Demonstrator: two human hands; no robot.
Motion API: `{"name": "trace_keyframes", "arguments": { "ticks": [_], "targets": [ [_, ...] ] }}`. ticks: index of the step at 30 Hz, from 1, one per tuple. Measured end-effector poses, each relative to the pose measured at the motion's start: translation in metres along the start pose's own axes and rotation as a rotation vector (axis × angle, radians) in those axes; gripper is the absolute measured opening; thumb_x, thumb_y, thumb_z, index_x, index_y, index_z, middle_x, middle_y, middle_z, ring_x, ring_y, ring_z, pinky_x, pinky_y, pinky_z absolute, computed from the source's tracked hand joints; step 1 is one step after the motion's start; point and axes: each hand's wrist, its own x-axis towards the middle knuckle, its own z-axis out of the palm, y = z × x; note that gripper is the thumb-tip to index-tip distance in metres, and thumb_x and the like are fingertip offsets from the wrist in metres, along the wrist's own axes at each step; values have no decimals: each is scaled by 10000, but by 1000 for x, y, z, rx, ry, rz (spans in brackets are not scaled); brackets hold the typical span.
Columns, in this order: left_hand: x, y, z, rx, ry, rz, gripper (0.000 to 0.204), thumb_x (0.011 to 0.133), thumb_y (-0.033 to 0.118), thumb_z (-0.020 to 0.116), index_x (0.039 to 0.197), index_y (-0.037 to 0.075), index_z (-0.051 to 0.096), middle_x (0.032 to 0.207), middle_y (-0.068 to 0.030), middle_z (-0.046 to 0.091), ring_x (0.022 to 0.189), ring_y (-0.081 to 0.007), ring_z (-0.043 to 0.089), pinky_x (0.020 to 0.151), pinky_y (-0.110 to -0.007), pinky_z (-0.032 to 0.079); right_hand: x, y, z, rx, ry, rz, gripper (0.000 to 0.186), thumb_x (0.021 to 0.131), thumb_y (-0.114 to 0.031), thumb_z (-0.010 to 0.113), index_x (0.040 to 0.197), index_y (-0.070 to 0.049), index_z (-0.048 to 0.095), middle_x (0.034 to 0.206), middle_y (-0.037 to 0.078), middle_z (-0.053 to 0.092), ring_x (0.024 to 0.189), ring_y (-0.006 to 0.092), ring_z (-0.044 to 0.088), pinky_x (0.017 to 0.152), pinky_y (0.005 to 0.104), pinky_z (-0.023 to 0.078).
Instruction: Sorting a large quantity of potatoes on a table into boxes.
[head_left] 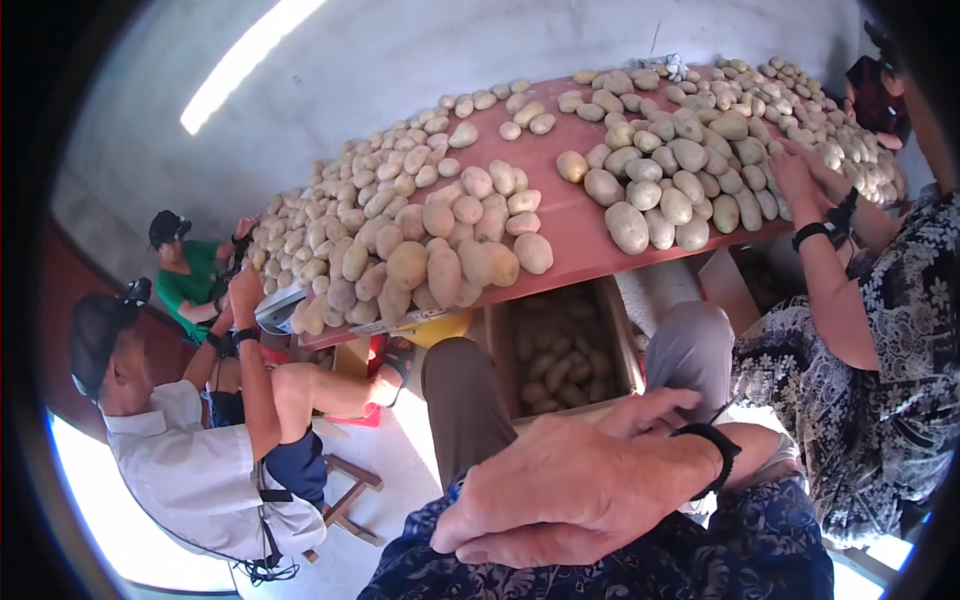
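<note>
My right hand (570, 500) lies over my lap, its fingers pointing left, loosely bent, with a gap beside the thumb; it holds nothing I can see. A black wristband (721, 458) circles that wrist. Behind it, my left hand (645, 412) is mostly covered; its visible fingers stretch right near the right wrist, with nothing seen in them. Neither hand touches a potato. Between my knees, a box (625, 345) of potatoes (565, 368) stands under the table's front edge. Above it, heaped potatoes (440, 240) cover much of the red tabletop (585, 240).
At left sit a person in a white shirt (190, 450) and one in green (190, 280). A person in a patterned top (910, 320) sits close at right, hands at the right-hand potato heap (690, 175). A wooden stool (350, 495) stands on the floor at left.
</note>
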Motion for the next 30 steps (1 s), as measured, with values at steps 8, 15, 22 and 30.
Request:
{"name": "trace_keyframes", "arguments": {
  "ticks": [8,15,22,30],
  "targets": [
    [31,-45,71,30,-538,170,334,950,219,647,1252,77,634,1091,-73,660,1054,-134,603,920,-268,468,24,-17,-8,-234,14,42,197,876,-63,711,1062,-23,659,865,96,687,735,277,685,580,345,541],
    [25,-35,91,-39,-948,34,406,960,300,631,1282,53,607,1099,-61,648,1078,-137,573,913,-273,468,13,15,-30,-162,138,407,125,912,-127,641,969,-18,664,796,72,679,687,161,668,634,286,543],
    [-16,-17,10,36,-721,-144,478,986,321,584,1319,-18,544,1158,-85,639,1075,-133,582,934,-305,469,-66,155,-70,-170,405,785,212,925,-193,623,986,1,681,772,63,677,703,143,669,656,285,549],
    [-64,52,-74,39,-13,-220,266,1004,161,530,1180,-8,636,1062,-78,681,982,-132,637,909,-290,497,-97,197,-70,-774,156,758,153,851,-209,636,875,-65,680,811,172,684,823,366,675,766,454,534]
  ]
}}
